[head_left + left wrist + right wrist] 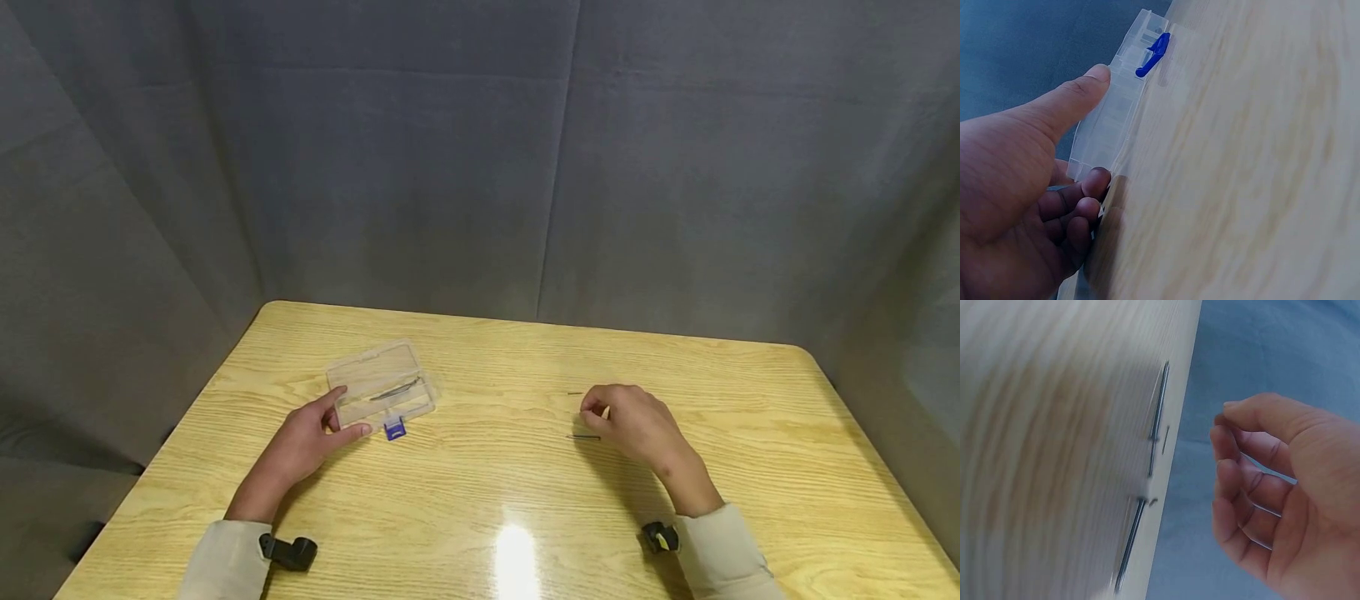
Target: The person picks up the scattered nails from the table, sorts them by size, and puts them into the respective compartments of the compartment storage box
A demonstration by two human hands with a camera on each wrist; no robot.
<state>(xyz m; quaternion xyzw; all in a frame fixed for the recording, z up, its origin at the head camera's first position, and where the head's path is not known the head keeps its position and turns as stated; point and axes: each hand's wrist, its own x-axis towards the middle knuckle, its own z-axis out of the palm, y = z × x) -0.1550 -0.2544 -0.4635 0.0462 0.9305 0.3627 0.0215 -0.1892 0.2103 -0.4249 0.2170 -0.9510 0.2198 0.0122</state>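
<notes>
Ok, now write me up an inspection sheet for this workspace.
Surface: wood-grain table, glare toward its near edge.
Job's things: clear box with blue latch, thin metal pieces inside; long nail-like piece and shorter one lying to the box's right.
Clutter: nothing seen.
Hands: left hand holds the box's left end; right hand has its fingers curled, thumb tip close to index finger, nothing seen held.
Cables: nothing seen.
Surroundings: grey curtain behind and at both sides.
</notes>
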